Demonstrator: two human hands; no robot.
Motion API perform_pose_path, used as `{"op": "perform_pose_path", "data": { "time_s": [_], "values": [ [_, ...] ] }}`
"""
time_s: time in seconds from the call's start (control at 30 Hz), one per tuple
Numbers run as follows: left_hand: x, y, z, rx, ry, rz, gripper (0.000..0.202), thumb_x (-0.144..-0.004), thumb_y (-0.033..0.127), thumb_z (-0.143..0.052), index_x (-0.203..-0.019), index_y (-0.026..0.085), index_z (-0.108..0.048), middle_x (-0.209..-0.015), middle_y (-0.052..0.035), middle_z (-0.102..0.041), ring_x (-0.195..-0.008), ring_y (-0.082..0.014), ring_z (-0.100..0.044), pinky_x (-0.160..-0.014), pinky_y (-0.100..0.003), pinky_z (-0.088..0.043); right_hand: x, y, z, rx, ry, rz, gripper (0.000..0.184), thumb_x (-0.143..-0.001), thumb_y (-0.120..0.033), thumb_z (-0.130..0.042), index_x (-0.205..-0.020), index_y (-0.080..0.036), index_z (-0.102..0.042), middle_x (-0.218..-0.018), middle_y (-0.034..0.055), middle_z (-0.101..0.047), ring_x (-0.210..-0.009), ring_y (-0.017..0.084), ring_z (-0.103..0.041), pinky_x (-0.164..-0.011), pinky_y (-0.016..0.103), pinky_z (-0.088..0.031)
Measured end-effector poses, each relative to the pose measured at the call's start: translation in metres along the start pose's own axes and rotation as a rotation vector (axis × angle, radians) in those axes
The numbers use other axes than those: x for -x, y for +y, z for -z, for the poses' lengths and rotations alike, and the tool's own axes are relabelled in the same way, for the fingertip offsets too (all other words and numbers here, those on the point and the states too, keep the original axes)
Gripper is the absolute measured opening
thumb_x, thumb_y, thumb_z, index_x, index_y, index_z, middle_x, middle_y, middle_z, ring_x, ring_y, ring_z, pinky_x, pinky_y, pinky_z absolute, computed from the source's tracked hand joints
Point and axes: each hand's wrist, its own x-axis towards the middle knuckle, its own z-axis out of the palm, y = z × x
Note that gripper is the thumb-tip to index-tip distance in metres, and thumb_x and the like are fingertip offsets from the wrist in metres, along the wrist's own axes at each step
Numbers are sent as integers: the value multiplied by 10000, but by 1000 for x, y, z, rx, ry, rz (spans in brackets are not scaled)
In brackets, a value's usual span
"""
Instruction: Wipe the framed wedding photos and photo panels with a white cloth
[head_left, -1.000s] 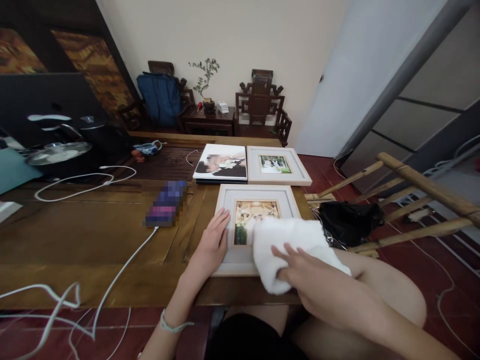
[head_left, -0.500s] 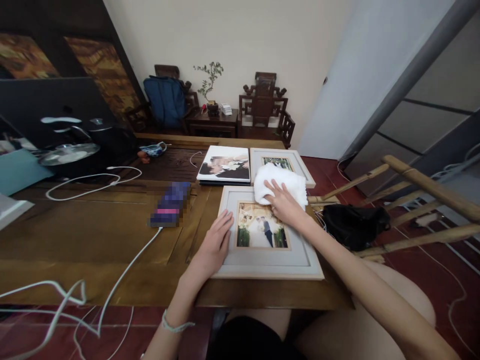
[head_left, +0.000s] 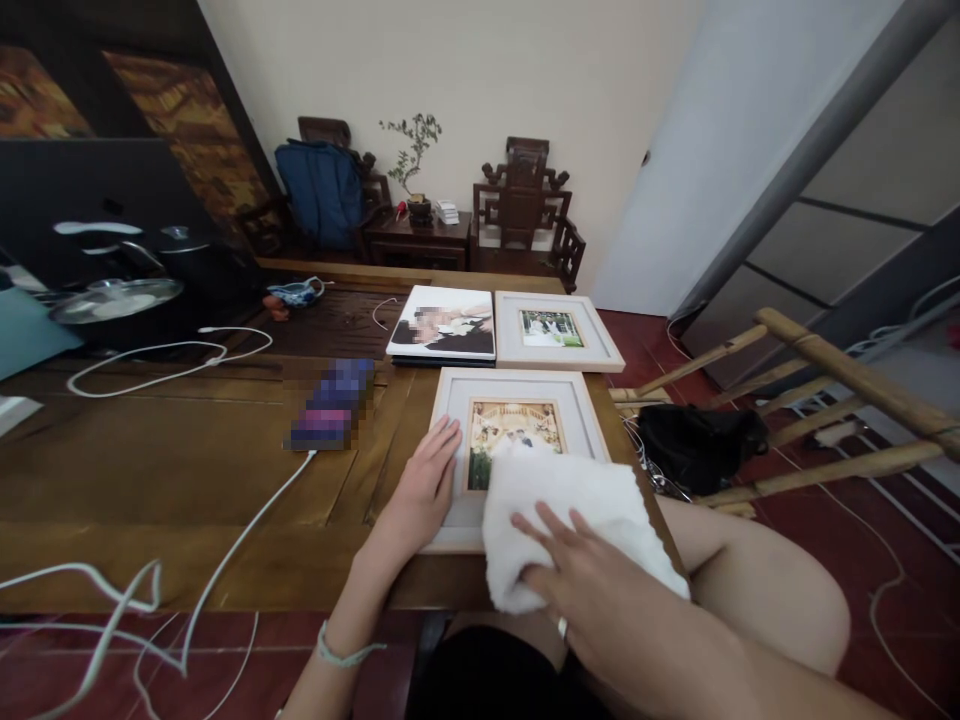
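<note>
our left hand (head_left: 420, 490) lay open on the frame (head_left: 517, 385) and our right hand (head_left: 592, 590) pressed flat on the cloth (head_left: 570, 500), so a hard push might have slid the frame off the worktop (head_left: 187, 470).

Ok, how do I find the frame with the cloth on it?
Go to the near right corner of the big wooden table. The large pale frame lies there, left hand flat on its border, right hand pressing a white cloth on it. The smaller frame and the print behind it are bare and untouched.
</note>
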Motion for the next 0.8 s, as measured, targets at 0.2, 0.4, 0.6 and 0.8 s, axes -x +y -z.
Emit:
{"op": "perform_pose_path", "data": {
  "time_s": [0.2, 0.4, 0.6, 0.8],
  "values": [
    [0, -1, 3, -3, -54, -6, 390, -930, 136, -381, -1308, 178, -466, -1377, -145, -492, -1375, -241, -325, -1103, -512, -325, -34, 28, -19, 19, 183, -48, 377, -822, -108, -531, -1181, -198, -602, -1473, 129, -356, -1371, 357, -235, -1060, 607, -274],
    [1, -2, 1, 19, -40, 4, 396, -934, 131, -373, -1316, 211, -437, -1388, -130, -483, -1374, -241, -327, -1088, -539, -326, -86, 126, -2, 240, 377, -46, 321, -847, -174, -532, -1159, -153, -605, -1508, 126, -286, -1393, 345, -180, -1096, 598, -178],
    [1, -3, 1, 3, -43, -1, 395, -927, 132, -388, -1314, 185, -445, -1377, -147, -491, -1368, -250, -336, -1086, -538, -334, -108, 140, 4, 304, 376, -90, 379, -805, -107, -523, -1169, -161, -612, -1499, 91, -316, -1386, 416, -119, -1053, 689, -154],
    [0, -4, 0, -16, -23, -28, 388, -923, 127, -393, -1302, 173, -462, -1357, -152, -512, -1359, -251, -354, -1084, -529, -350, -54, 70, -15, 107, 201, 28, 394, -800, -85, -509, -1171, -172, -608, -1484, 85, -347, -1377, 407, -172, -1063, 669, -192]
  ]
}}
